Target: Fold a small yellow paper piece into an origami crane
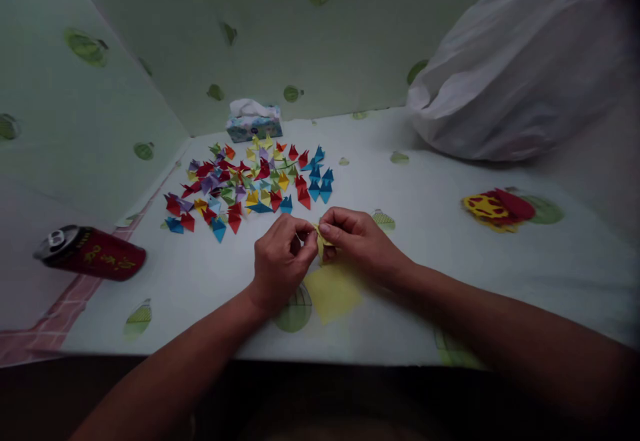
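Between my two hands is a small piece of folded yellow paper (323, 241), partly hidden by the fingers. My left hand (286, 254) pinches its left edge with thumb and forefinger. From the other side my right hand (363, 241) grips it, thumb on top and fingers curled behind. A flat square of yellow paper (334, 292) lies on the table just below the hands. Beyond them, many folded paper cranes (243, 184) in red, blue, yellow, green and purple are spread over the back left of the table.
A red drink can (95, 252) stands at the left edge. At the back wall is a tissue box (255, 124). A large white plastic bag (500, 81) fills the back right. Red and yellow cut-out shapes (495, 209) lie on the white tablecloth (415, 207) at right.
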Motion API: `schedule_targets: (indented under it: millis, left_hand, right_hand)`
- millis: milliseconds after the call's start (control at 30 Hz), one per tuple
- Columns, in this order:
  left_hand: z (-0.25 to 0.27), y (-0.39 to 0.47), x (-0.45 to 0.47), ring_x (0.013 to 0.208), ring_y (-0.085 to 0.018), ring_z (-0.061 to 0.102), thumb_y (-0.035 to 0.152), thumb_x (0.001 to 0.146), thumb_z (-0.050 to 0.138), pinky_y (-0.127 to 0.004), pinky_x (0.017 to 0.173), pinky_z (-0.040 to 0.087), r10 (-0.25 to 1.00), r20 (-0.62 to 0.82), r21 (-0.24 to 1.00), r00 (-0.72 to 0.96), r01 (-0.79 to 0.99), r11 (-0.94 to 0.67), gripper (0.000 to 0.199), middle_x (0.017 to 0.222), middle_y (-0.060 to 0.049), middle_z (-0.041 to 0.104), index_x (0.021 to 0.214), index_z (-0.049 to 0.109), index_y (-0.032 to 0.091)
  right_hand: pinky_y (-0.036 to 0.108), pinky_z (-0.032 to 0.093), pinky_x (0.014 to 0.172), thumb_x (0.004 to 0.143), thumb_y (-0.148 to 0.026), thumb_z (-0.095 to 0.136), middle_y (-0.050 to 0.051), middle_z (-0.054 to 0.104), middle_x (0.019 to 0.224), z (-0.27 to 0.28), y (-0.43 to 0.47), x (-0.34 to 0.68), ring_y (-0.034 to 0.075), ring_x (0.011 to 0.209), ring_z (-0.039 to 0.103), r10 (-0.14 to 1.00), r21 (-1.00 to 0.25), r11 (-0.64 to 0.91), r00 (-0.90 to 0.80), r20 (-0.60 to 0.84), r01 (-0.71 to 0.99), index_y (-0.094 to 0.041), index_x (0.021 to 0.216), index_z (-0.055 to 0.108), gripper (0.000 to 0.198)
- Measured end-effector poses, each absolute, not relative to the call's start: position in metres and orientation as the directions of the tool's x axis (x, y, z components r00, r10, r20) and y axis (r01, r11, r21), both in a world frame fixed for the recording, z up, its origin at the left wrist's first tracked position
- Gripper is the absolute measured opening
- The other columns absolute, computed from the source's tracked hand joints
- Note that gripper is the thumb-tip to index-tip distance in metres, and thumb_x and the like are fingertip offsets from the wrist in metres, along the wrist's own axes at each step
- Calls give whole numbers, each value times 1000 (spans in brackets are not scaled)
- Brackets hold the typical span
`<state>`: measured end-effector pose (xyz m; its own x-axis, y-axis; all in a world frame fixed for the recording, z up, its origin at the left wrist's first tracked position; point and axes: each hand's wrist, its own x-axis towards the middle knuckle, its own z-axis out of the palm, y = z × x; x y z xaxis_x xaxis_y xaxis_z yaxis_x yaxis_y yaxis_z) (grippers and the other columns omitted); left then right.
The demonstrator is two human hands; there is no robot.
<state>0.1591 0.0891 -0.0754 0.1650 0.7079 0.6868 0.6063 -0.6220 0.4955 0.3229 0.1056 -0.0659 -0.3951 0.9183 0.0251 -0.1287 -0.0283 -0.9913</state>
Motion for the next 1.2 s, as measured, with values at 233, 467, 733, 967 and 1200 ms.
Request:
schedule_targets:
  millis: [233,467,733,967,1200]
  left_hand:
    - [-72,89,158,60,-8,53,17,91,63,-22,57,44,776,610,600,161,545,-585,5,74,1,61,87,65,17]
    - [-72,91,157,59,-8,54,18,90,65,-22,56,44,782,599,621,171,517,-589,6,73,0,63,84,66,17]
    - [-71,91,158,57,-8,52,17,89,65,-22,54,43,813,564,668,143,500,-551,8,71,1,62,80,66,17]
    - [-75,92,157,56,-8,52,19,87,67,-22,52,43,889,448,798,95,405,-446,6,72,1,63,81,67,17]
    - [-77,93,158,55,-7,49,12,83,65,-21,52,41,787,603,638,129,514,-573,14,67,4,55,72,59,18]
  right_hand:
    - [24,46,57,86,-37,62,-5,54,61,-64,108,327,9,55,54,916,-997,2,-400,34,-79,-18,75,54,24]
    - [25,45,59,88,-37,60,-4,54,60,-65,109,327,10,56,55,914,-999,39,-403,49,-34,-19,75,53,23]
    - [23,45,56,87,-36,60,-5,52,61,-66,110,327,8,54,54,915,-999,52,-401,53,-14,-18,75,54,23]
    - [21,45,51,81,-39,70,-6,52,61,-66,112,326,7,52,53,908,-994,-73,-418,-31,-85,-18,73,53,28]
    - [22,47,54,80,-40,73,-5,56,63,-70,108,324,7,53,54,895,-970,-170,-440,-77,-175,-17,74,55,29]
